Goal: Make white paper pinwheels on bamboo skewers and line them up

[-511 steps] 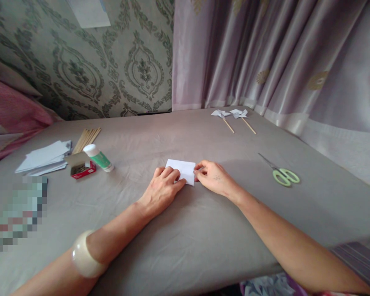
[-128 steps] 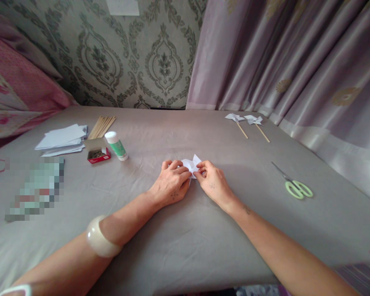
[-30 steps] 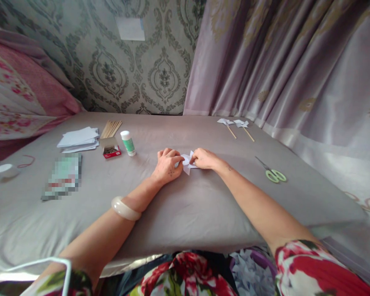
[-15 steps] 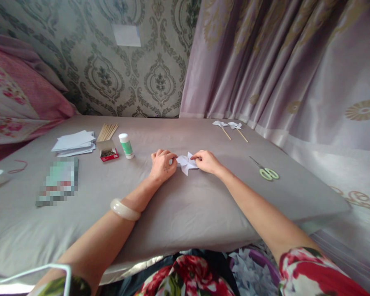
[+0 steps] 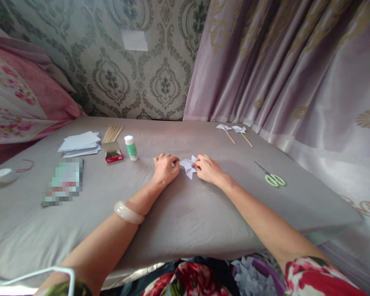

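Observation:
A white paper pinwheel (image 5: 188, 167) lies on the cloth-covered table between my two hands. My left hand (image 5: 166, 167) has its fingers closed in a pinch at the pinwheel's left edge. On the other side my right hand (image 5: 207, 167) pinches the right part of the pinwheel, its fingertips on a folded blade. No stick can be made out on this pinwheel. A white and green glue stick (image 5: 131, 149) stands upright to the left of my left hand. Green-handled scissors (image 5: 273, 177) lie to the right of my right hand.
At the back left are a stack of white paper (image 5: 80, 143), wooden sticks (image 5: 112, 133) and a small red open box (image 5: 114, 155). Two finished-looking pinwheels on sticks (image 5: 234, 130) lie at the back right. A purple basket (image 5: 269, 269) of paper pieces stands below the front edge.
My right hand's fingers have curled in further over the pinwheel's right side, covering more of it. My left hand keeps its hold. The whole view has shifted slightly.

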`<state>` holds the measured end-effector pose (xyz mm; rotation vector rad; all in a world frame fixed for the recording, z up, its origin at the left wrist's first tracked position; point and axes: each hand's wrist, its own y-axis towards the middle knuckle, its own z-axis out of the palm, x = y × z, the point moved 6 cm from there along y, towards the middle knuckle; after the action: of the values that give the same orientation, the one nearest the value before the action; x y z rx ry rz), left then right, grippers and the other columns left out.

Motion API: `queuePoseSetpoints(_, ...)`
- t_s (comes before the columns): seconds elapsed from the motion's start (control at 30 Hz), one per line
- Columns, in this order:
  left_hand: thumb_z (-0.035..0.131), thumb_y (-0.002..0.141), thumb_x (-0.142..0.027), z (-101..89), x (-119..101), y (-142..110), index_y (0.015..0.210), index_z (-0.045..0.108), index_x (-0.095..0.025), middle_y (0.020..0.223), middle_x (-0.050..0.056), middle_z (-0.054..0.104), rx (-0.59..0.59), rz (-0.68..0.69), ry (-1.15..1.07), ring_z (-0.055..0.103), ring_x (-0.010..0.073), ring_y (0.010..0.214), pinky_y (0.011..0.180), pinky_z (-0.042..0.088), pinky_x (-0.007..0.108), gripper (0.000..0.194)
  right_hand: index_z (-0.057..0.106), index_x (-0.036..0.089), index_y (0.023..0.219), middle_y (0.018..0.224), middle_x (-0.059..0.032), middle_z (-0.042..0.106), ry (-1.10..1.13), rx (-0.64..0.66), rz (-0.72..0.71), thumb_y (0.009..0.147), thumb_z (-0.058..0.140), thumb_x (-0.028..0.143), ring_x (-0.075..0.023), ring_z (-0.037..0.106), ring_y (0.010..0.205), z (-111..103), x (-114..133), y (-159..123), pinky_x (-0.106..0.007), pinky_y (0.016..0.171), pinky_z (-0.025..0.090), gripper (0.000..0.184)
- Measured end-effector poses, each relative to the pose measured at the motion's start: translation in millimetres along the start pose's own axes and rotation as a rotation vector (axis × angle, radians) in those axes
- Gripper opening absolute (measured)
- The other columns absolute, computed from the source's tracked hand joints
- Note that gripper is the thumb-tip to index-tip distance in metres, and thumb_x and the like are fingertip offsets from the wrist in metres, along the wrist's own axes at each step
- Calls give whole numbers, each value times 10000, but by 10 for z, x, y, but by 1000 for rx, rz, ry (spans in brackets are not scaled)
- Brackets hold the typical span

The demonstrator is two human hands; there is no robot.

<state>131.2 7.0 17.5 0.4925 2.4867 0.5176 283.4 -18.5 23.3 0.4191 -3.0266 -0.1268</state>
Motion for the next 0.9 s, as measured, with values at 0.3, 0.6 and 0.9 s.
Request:
queuePoseSetpoints(0.3, 465, 815, -216, -20, -68, -25, 874, 718, -225, 930, 59, 713, 69, -11, 11, 559, 245, 954, 835, 349, 410, 260, 703, 157, 860, 1009, -121, 621, -231, 48, -226, 877, 412, 136, -227, 520, 996, -27, 201, 49, -308, 789, 400, 293)
queuePoseSetpoints(0.6, 473, 814, -208, -11, -75, -52, 857, 719, -223, 922, 53, 710, 82, -17, 13, 552, 232, 946, 840, 345, 406, 250, 694, 133, 824, 954, -136, 657, -250, 105, -380, 788, 471, 101, -238, 545, 985, 17, 316, 252, -335, 856, 361, 228)
queuePoseSetpoints(0.9, 478, 785, -222, 31, -42, -14, 833, 721, -234, 881, 43, 718, 84, -17, -27, 570, 238, 945, 867, 346, 417, 248, 743, 167, 792, 959, -125, 718, -42, 208, -170, 758, 501, 122, -243, 622, 972, -81, 102, 376, -323, 867, 385, 248)
